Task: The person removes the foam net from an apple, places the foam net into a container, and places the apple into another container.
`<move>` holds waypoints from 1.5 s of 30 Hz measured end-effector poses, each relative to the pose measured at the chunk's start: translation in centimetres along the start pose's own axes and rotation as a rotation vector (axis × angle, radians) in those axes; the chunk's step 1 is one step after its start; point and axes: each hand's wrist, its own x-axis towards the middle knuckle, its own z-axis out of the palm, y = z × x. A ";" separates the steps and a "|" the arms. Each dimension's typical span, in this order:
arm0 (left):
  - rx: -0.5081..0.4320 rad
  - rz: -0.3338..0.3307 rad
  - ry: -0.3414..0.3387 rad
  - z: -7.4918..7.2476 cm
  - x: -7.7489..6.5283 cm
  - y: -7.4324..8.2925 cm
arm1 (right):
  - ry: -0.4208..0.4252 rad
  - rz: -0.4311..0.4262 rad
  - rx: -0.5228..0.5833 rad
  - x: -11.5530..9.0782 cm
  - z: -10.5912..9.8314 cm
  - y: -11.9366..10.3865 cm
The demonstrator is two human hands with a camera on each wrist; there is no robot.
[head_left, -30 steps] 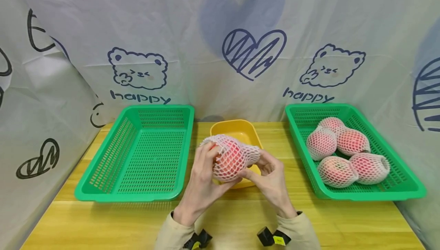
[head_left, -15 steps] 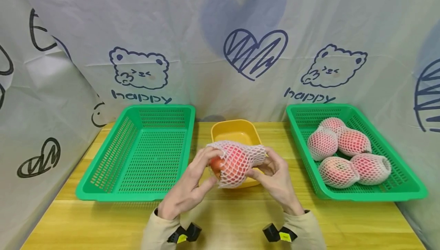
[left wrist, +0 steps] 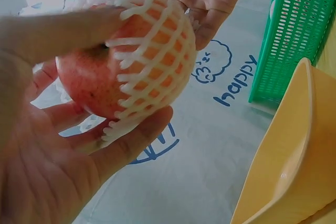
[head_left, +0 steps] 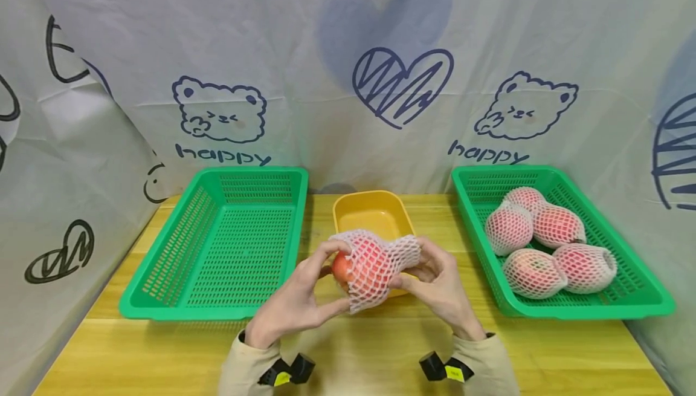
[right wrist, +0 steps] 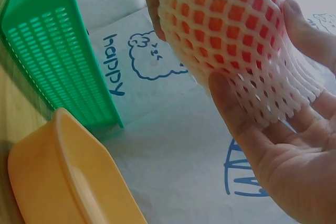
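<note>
A red apple (left wrist: 92, 80) sits partly inside a white foam net (head_left: 375, 269), held up between both hands in front of the yellow container. Its bare end with the hollow faces left, where the net's edge stops short. My left hand (head_left: 296, 299) holds this open end, thumb and fingers spread around the apple and touching the net's rim. On the other side, my right hand (head_left: 443, 284) grips the narrow, gathered tail of the net (right wrist: 278, 93) between thumb and fingers. Some of the right fingers are hidden behind the net in the head view.
A yellow container (head_left: 375, 202) stands just behind the hands. To the left is a green basket (head_left: 296, 233) with nothing in it. Another green basket (head_left: 576, 308) at the right holds several netted fruits (head_left: 535, 272). A drawn-on white sheet (head_left: 326, 112) hangs behind the wooden table (head_left: 375, 353).
My left hand has shifted left and down, from across the netted apple to its open end, uncovering more bare apple. The netted apple has come slightly lower and nearer, with the right hand still on its tail.
</note>
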 end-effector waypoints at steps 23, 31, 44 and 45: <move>0.081 0.001 0.107 0.4 0.2 0.3 | -0.020 -0.080 0.064 -0.1 -0.4 -0.1; 0.010 0.015 0.111 0.5 0.2 0.0 | 0.081 0.000 -0.008 -0.1 -0.4 -0.3; 0.033 0.013 0.212 0.5 0.3 0.1 | 0.250 -0.106 0.007 0.4 -0.5 0.0; 0.040 0.014 0.218 0.5 0.3 0.1 | 0.254 -0.111 0.009 0.4 -0.6 0.0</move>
